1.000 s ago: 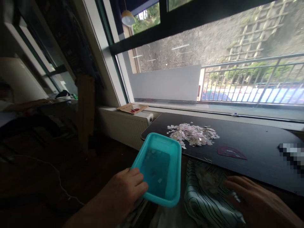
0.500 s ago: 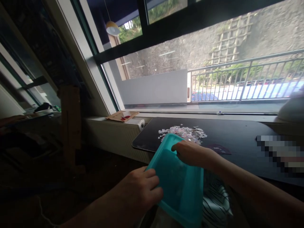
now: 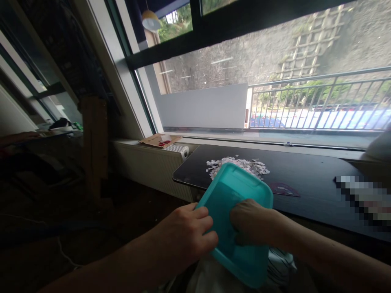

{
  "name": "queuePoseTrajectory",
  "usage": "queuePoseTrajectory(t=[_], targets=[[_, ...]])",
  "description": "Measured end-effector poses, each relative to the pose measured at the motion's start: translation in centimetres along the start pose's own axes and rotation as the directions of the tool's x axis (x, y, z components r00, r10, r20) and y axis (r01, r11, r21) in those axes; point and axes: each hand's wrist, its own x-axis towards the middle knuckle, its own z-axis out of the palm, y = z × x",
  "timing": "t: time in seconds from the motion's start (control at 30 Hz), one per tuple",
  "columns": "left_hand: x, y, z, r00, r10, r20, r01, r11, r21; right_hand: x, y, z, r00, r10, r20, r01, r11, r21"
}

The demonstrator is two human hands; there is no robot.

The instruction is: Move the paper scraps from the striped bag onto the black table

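Observation:
A teal plastic tub (image 3: 244, 191) is held tilted over my lap, its open side facing me. My left hand (image 3: 186, 236) grips its near left rim. My right hand (image 3: 252, 221) reaches inside the tub with its fingers curled against the bottom; what it touches there is hidden. Just beyond the tub, a pile of small pale paper scraps (image 3: 241, 165) lies on the dark table (image 3: 305, 183). A striped cloth (image 3: 281, 268) shows under the tub on my lap.
A flat maroon piece (image 3: 284, 189) lies on the table right of the pile. A white radiator (image 3: 152, 167) with cardboard (image 3: 159, 140) on top stands left of the table under the big window. A wooden post (image 3: 93, 146) stands farther left.
My right hand went from the cloth on my lap up to the tub's far rim, then down inside the tub. The tub has tipped more toward me and risen slightly.

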Motion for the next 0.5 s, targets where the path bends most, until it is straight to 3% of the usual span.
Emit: queuePoseTrajectory(t=[0.2, 0.27, 0.33, 0.5], targets=[[0.2, -0.2, 0.0, 1.0, 0.018, -0.024, -0.017, 1.0, 0.02, 1.0, -2.0, 1.3, 0.993, 0.038, -0.112, -0.047, 0.996, -0.081], [0.2, -0.2, 0.1, 0.999, 0.013, -0.032, -0.012, 1.0, 0.025, 1.2, -2.2, 1.6, 0.995, 0.026, -0.095, -0.031, 0.998, -0.054], [0.2, -0.2, 0.2, 0.999, 0.006, -0.033, -0.005, 0.999, 0.035, 1.2, -2.2, 1.9, 0.996, 0.013, -0.088, -0.016, 0.999, -0.039], [0.2, -0.1, 0.4, 0.998, -0.019, -0.066, 0.024, 0.997, 0.072, 1.0, -0.4, 2.2, 0.974, -0.071, -0.216, 0.066, 0.997, -0.031]])
